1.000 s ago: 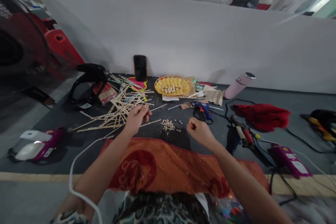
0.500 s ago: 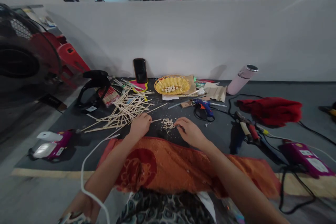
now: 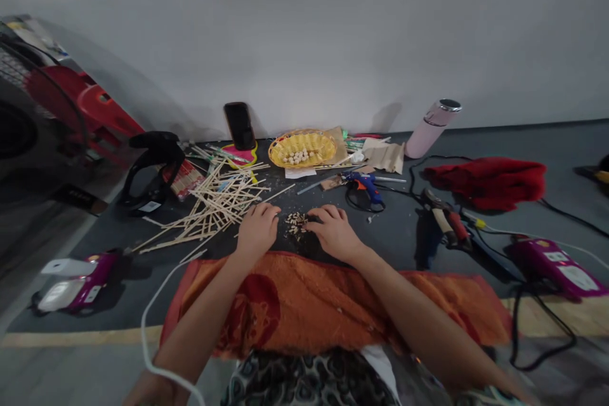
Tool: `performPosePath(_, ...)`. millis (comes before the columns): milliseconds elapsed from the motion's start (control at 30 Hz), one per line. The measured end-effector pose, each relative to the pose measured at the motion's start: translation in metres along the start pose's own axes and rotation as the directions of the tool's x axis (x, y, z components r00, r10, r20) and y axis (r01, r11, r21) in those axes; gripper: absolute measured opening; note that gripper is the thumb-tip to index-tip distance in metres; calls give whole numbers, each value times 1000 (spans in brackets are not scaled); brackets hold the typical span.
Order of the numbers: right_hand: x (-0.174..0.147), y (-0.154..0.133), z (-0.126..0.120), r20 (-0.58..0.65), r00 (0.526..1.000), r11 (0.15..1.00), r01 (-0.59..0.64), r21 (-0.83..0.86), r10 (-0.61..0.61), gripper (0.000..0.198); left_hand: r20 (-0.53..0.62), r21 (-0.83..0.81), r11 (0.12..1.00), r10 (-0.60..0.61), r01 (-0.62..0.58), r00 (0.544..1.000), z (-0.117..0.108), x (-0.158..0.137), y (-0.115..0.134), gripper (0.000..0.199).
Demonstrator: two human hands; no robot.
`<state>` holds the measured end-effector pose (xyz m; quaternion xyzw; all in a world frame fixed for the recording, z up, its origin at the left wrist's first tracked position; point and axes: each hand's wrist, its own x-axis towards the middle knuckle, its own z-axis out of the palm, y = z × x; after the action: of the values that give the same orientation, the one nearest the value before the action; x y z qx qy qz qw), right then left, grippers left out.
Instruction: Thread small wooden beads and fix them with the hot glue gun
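My left hand rests on the dark table beside a heap of thin pale wooden sticks. Its fingers are curled together; whatever they hold is hidden. A small pile of short, cut stick pieces lies between my two hands. At the pile's right edge, my right hand has thumb and forefinger apart, with the thumb low against the pieces. An orange cloth is spread along the front edge, below both wrists.
A yellow basket with small round pale pieces stands behind the pile. Right of it are a blue glue gun, a pink flask, pliers and a red cloth. A phone leans on the wall. A white cable crosses my left forearm.
The stick that stuck out of my left hand toward the pile no longer shows there. My right hand has come over the pile's edge, its thumb and forefinger spread. The camera view has shifted.
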<state>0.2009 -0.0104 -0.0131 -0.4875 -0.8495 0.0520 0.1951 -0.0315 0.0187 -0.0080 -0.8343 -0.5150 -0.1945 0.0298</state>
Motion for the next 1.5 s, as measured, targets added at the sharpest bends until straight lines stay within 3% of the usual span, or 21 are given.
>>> performPosePath(167, -5, 13, 5, -76, 993, 993, -82, 80, 88, 30, 6, -74, 989, 130, -129, 992, 7, 6, 21, 20)
performPosePath(300, -5, 11, 10, -62, 994, 991, -83, 103, 90, 19, -18, -110, 973, 201, -202, 979, 10, 2, 30, 25)
performPosePath(600, -1, -2, 13, -35, 995, 993, -88, 85, 91, 12, -73, -274, 942, 181, -194, 981, 11, -5, 30, 27)
performPosePath(767, -1, 4, 11, -77, 993, 989, -80, 123, 90, 10, -57, -379, 918, 106, -119, 993, 12, -7, 24, 24)
performPosePath(867, -1, 5, 8, -153, 986, 970, -26, 241, 65, 17, -47, -455, 883, 109, -118, 993, 12, -8, 25, 24)
performPosePath(967, -4, 0, 6, -226, 974, 927, 102, 361, -19, 22, -42, -518, 842, 152, -151, 988, 10, -10, 30, 28)
performPosePath(1100, -8, -11, 6, -233, 971, 886, 152, 438, -51, 22, 8, -594, 792, 180, -140, 984, 6, -14, 37, 54)
performPosePath(1200, -9, -15, 7, -227, 973, 869, 80, 488, 38, 17, 11, -593, 791, 198, -154, 980, 7, -15, 41, 54)
performPosePath(1300, -10, -13, 8, -220, 970, 872, 21, 489, 100, 11, -79, -534, 811, 233, -238, 969, 10, -15, 44, 41)
performPosePath(1500, -12, -13, 11, -225, 971, 917, 17, 399, 80, 13, -212, -419, 830, 303, -367, 929, 15, -15, 40, 37)
